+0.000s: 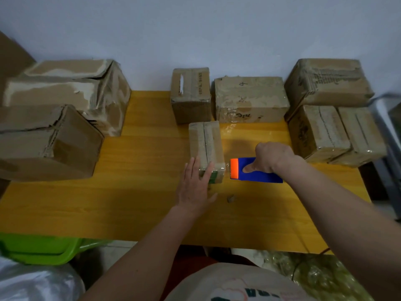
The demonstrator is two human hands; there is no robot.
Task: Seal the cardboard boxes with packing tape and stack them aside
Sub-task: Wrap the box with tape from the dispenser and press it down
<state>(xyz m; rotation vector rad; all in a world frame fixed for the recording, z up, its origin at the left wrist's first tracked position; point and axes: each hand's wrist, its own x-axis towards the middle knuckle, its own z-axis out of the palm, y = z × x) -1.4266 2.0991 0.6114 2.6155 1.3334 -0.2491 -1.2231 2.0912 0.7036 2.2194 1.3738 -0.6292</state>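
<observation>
A small cardboard box [206, 146] stands in the middle of the yellow wooden table [141, 203], clear tape running along its top seam. My left hand [195, 185] presses flat, fingers straight, against the box's near left corner. Just to the right of the box, my right hand [271, 158] grips a blue tape dispenser [260, 173] with an orange front edge, held right beside the box's near right corner. A thin strip of clear tape seems to bridge the dispenser and the box.
Two large worn boxes [65, 94] sit stacked at the left. Two boxes [249, 101] stand at the back by the wall. Three boxes [325, 127] are piled at the right. A small scrap [230, 198] lies on the table. A green bin [43, 248] sits below the front edge.
</observation>
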